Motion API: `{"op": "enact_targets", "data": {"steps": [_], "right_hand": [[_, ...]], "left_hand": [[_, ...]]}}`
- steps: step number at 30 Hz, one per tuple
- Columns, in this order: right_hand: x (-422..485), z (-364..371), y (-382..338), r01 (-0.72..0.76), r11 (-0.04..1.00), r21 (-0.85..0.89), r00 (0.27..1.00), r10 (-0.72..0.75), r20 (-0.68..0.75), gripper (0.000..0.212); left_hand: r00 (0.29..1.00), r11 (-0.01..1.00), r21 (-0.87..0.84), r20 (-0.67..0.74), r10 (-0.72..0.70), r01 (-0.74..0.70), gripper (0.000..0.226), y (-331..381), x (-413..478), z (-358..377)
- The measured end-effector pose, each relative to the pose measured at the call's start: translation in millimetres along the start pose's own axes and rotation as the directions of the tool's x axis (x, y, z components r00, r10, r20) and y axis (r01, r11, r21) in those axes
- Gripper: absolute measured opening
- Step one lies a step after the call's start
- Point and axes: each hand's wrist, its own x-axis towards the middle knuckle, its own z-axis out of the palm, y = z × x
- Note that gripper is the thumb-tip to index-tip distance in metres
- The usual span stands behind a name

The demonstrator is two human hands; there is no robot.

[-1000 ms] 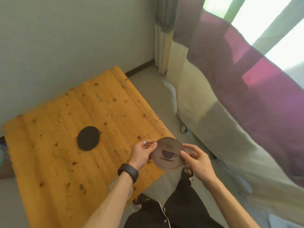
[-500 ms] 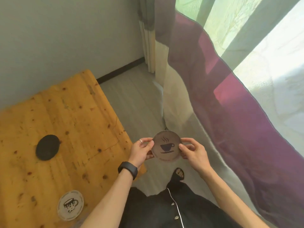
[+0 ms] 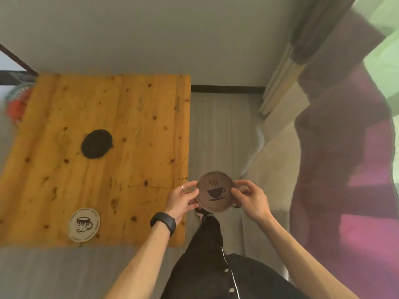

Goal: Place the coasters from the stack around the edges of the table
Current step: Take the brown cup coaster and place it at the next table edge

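Observation:
I hold a brown round coaster stack (image 3: 215, 192) with a steaming-cup print between both hands, just off the right edge of the wooden table (image 3: 133, 117), above the floor. My left hand (image 3: 183, 199) grips its left rim; my right hand (image 3: 248, 197) grips its right rim. How many coasters are in the stack cannot be told. On the table a white coaster (image 3: 84, 224) with a mug print lies near the front edge. A black coaster (image 3: 96, 143) lies near the table's middle.
A grey wall stands behind the table. A purple sheer curtain (image 3: 345, 169) hangs on the right, and grey floor (image 3: 218, 130) runs between it and the table. A colourful object (image 3: 16, 102) shows past the table's far left corner. My dark-trousered leg is below the coasters.
The view has swung left, so the whole table now shows with the white coaster at its front edge. Both hands still hold the brown coaster stack in the same grip.

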Motion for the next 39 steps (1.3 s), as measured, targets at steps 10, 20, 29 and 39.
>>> {"op": "enact_targets", "data": {"steps": [10,20,29,39], "right_hand": [[126,21,-104,0.162,0.949,-0.269,0.961,-0.09,0.26,0.014],[257,92,-205,0.464,0.754,-0.465,0.759,-0.068,0.647,0.013],[324,167,-238,0.735,0.49,-0.469,0.489,0.097,0.867,0.007],[359,225,-208,0.82,0.272,-0.503,0.484,0.139,0.864,0.026]], "left_hand": [[0.981,0.955,-0.296,-0.177,-0.074,0.019,0.037,62,41,-7],[0.877,0.829,-0.556,-0.426,-0.221,-0.061,0.033,114,100,-16],[0.576,0.716,-0.663,-0.68,-0.454,-0.218,0.014,104,150,9],[0.41,0.732,-0.663,-0.718,-0.563,-0.157,0.01,87,200,-4]]}}
